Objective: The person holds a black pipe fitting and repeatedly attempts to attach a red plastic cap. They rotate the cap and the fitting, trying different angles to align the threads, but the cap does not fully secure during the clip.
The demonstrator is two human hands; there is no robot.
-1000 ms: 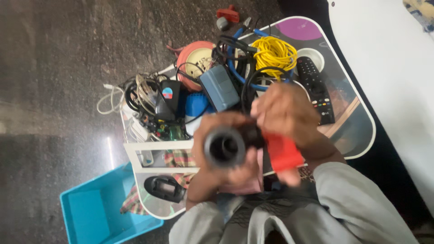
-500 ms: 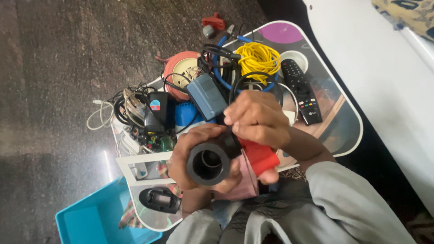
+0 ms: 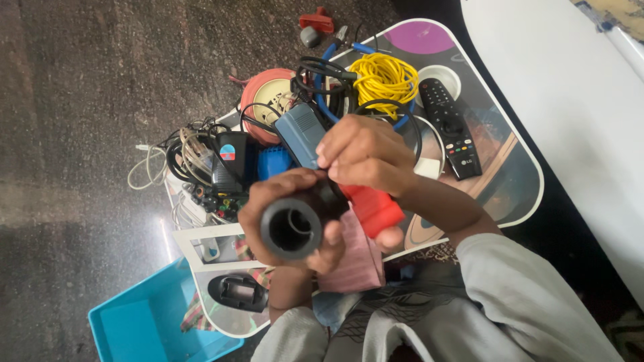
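My left hand (image 3: pixel 285 201) grips a black round tube (image 3: pixel 295 224), its open end turned up at the camera. My right hand (image 3: pixel 365 157) holds the red part (image 3: pixel 372 208) joined to that tube, fingers curled over the seam between black and red. Both hands are raised above a small lap table (image 3: pixel 516 194). A pink cloth (image 3: pixel 355 261) lies just below them.
The table carries a yellow wire coil (image 3: pixel 384 79), a black remote (image 3: pixel 451 127), a grey-blue adapter (image 3: pixel 300 131), black cables (image 3: pixel 322 74), a red-rimmed round thing (image 3: pixel 268 94) and a black gadget (image 3: pixel 238 293). A blue bin (image 3: pixel 141 328) stands on the dark floor at lower left. White furniture (image 3: pixel 570 87) is at right.
The view has shifted a little. My hands hold the same tube, with the right fingers now further over the seam and the open end tipped slightly left.
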